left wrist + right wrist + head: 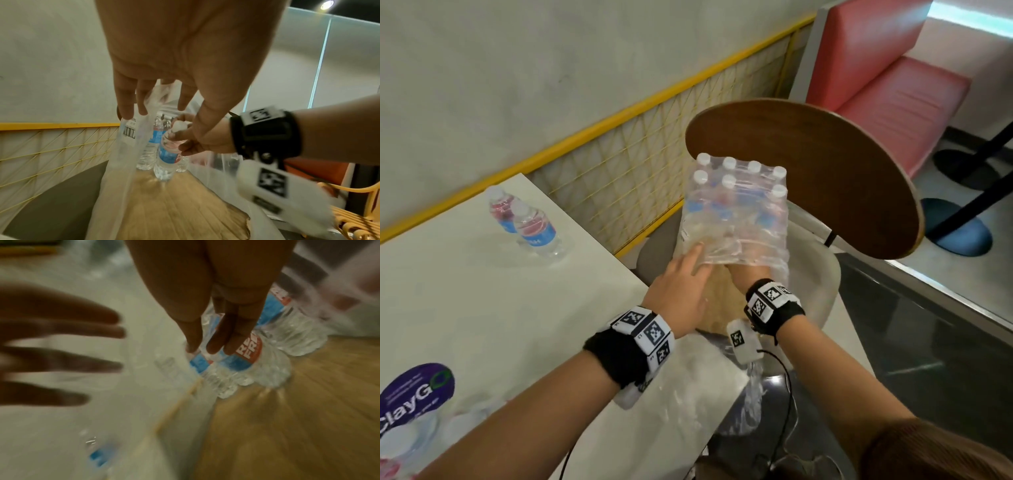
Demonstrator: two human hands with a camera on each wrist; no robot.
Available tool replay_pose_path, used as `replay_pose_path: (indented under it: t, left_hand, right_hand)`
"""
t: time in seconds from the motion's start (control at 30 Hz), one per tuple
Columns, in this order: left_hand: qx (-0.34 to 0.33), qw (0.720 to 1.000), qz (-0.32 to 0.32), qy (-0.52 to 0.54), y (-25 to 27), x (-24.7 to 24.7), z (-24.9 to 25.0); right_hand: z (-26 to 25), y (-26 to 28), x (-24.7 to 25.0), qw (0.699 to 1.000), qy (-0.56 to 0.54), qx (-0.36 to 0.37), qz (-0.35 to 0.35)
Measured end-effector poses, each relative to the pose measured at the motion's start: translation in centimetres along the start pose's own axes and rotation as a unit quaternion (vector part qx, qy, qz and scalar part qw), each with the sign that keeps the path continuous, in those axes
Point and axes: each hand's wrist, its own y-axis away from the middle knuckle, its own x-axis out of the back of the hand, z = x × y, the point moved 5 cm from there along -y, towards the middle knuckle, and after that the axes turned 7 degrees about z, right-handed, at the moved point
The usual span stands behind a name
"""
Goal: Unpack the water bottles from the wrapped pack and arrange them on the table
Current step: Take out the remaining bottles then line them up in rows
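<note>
— How are the fingers [141,97] of the left hand [681,287] seen?
— They are stretched out nearly straight and laid against the loose plastic wrap [131,146] at the torn open end of the pack [736,212], at the centre of the head view. Nothing is gripped by them.

— And the right hand [197,138]?
— It is pushed inside the wrap. In the left wrist view, at centre right, its fingers are curled round the neck of one water bottle [168,152], just below the white cap. The blurred right wrist view shows fingertips [216,344] laid on a blue-and-red label.

— Where is the pack placed?
— It is seen on a cardboard sheet [174,203] over a chair seat [822,284], beside the white table [482,308], with white caps showing at its far end.

— What is set on the table?
— Two bottles [527,222] are stood upright, just beside each other, in the upper left of the head view. A purple sticker [417,390] is seen at lower left.
</note>
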Motion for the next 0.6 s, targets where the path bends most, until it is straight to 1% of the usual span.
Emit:
replay_pose_path:
  t: [0.07,0.1,0.13,0.2,0.23,0.3,0.37,0.4,0.43,0.47,0.5,0.53,0.6]
  left_hand:
    - [0.006,1.0,-0.006,-0.003,-0.5,-0.1,-0.2]
    - [0.007,1.0,-0.005,-0.004,-0.9,-0.1,-0.2]
    - [0.008,1.0,-0.003,-0.002,-1.2,-0.2,-0.2]
    - [0.014,1.0,0.001,0.01,-1.8,-0.4,-0.3]
    - [0.017,1.0,-0.002,0.018,-2.0,-0.6,-0.5]
    - [0.019,0.999,-0.014,0.042,-2.4,-1.1,-0.8]
    - [0.02,0.997,-0.022,0.065,-2.7,-1.4,-1.1]
    - [0.023,0.997,-0.022,0.071,-2.8,-1.5,-1.2]
    - [0.028,0.997,-0.021,0.073,-2.8,-1.5,-1.3]
    - [0.03,0.997,-0.022,0.07,-2.8,-1.5,-1.3]
    - [0.03,0.997,-0.024,0.063,-2.8,-1.6,-1.1]
    - [0.027,0.998,-0.026,0.057,-2.8,-1.7,-0.9]
    - [0.022,0.998,-0.029,0.055,-2.9,-1.9,-0.6]
  right_hand:
    - [-1.4,2.3,0.3,0.995,-0.014,0.093,0.021]
    - [-1.8,3.4,0.4,0.991,-0.03,0.128,0.025]
    - [-2.4,4.2,0.8,0.989,-0.059,0.136,0.017]
    - [-3.4,5.6,1.3,0.983,-0.104,0.149,-0.025]
    - [-3.5,5.8,1.2,0.98,-0.099,0.167,-0.035]
    - [-3.4,6.1,0.9,0.977,-0.106,0.162,-0.095]
    - [-3.2,6.1,1.2,0.968,-0.146,0.127,-0.157]
    - [-2.7,5.6,1.5,0.967,-0.169,0.093,-0.166]
    - [-2.4,4.6,2.0,0.97,-0.179,0.071,-0.151]
    - [-2.2,3.8,2.7,0.976,-0.178,0.031,-0.118]
    - [-1.9,2.8,3.5,0.985,-0.154,0.01,-0.079]
    - [-1.3,1.9,4.3,0.995,-0.091,-0.004,-0.047]
    - [0.3,0.9,5.3,0.999,0.005,-0.038,-0.027]
